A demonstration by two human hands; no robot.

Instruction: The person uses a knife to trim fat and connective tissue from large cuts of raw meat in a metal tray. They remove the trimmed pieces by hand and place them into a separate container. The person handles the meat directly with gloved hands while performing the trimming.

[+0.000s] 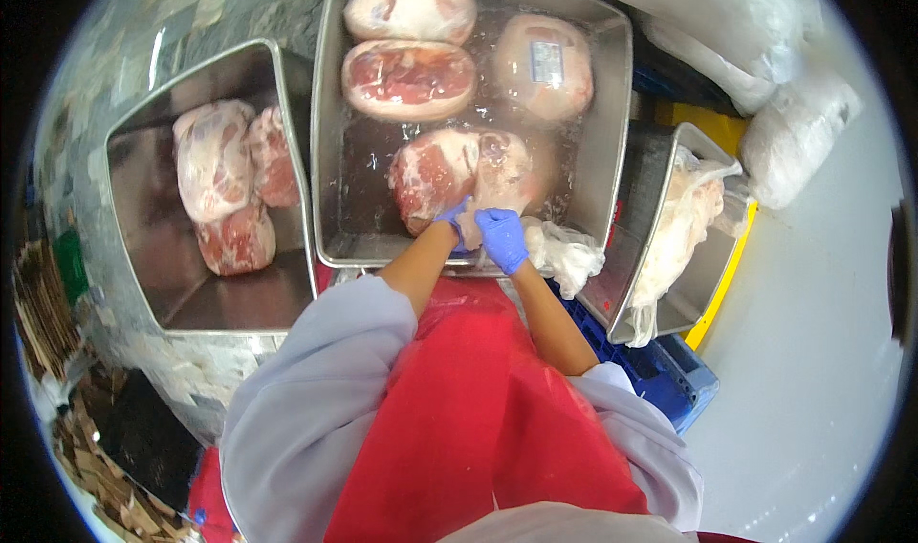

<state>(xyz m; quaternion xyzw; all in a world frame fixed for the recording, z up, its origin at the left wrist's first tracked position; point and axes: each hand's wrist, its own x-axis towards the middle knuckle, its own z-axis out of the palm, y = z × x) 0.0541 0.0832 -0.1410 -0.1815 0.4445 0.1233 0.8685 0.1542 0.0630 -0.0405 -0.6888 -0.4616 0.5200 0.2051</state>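
My blue-gloved left hand [453, 220] and right hand [501, 239] are closed on a pinkish, translucent plastic bag [497, 184] at the lower piece of meat [430, 170] in the large steel tub [328, 141]. My left fingers are partly hidden behind the bag. Crumpled white plastic [572, 256] lies beside my right hand on the tub's front edge. Farther back in the wet tub are two wrapped meat pieces [409, 76] at the left and a pale, labelled one [542, 75] at the right.
A left steel tub [127, 208] holds wrapped meat [212, 156]. A smaller right tub [645, 237] has crumpled bags [679, 218] over it, beside blue crates [669, 385]. Wrapped white bundles [794, 141] sit at back right. Cardboard [48, 323] is at far left.
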